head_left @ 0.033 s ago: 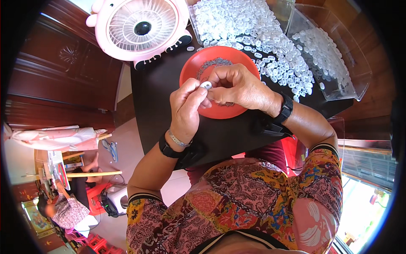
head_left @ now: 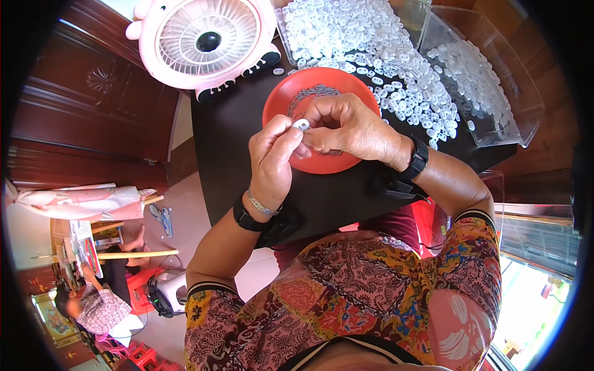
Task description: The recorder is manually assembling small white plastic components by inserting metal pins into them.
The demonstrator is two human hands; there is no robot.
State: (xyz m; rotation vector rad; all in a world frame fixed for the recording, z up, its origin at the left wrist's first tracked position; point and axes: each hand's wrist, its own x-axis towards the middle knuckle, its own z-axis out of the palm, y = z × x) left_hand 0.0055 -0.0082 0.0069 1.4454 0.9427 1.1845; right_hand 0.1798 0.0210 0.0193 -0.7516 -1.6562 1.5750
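Note:
My left hand (head_left: pixel 272 148) pinches a small white oval plastic piece (head_left: pixel 301 124) with dark holes in it between thumb and fingers. Right beside it, my right hand (head_left: pixel 349 130) has thumb and forefinger pressed together; whatever they hold is hidden or too small to name. Both hands are over an orange-red bowl (head_left: pixel 278 102), which contains many small thin grey pieces (head_left: pixel 318 91). Beyond the bowl and to its right, a large heap of similar white oval pieces (head_left: pixel 346 31) spreads over the dark table (head_left: pixel 229 142).
A pink animal-shaped fan (head_left: pixel 209 42) stands at the table's far left. At the far right, a clear plastic bin (head_left: pixel 523 117) holds more white pieces. Another person (head_left: pixel 105 309) sits at the lower left, near red stools (head_left: pixel 139 355). Slippers (head_left: pixel 162 219) lie on the floor.

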